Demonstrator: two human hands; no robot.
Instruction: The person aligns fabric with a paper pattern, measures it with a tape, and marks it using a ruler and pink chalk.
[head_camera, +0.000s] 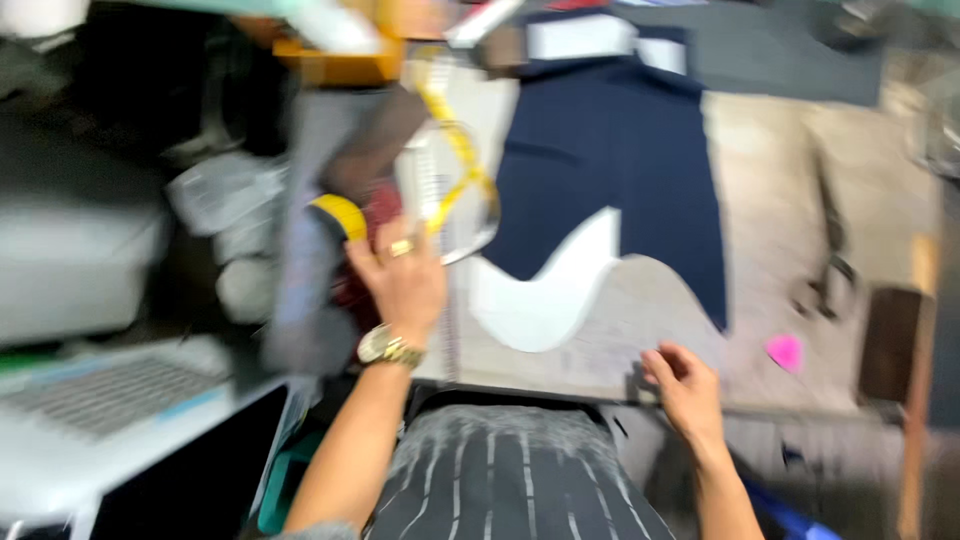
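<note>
The view is blurred by motion. My left hand (403, 275), with a ring and a gold wristwatch, reaches forward and holds a yellow measuring tape (455, 150) where it lies over a clear curved ruler (440, 205). My right hand (685, 385) rests with bent fingers on the near edge of the worktable (780, 260), gripping nothing that I can see. Between the hands lies a white curved paper pattern piece (555, 290) on dark navy fabric (610, 170).
An open laptop (110, 400) sits at the near left. Clutter of bags and boxes fills the left side. A pink chalk piece (785, 350) lies on the table at the right, a dark block (893, 340) beyond it. Striped dark cloth (510, 470) hangs below.
</note>
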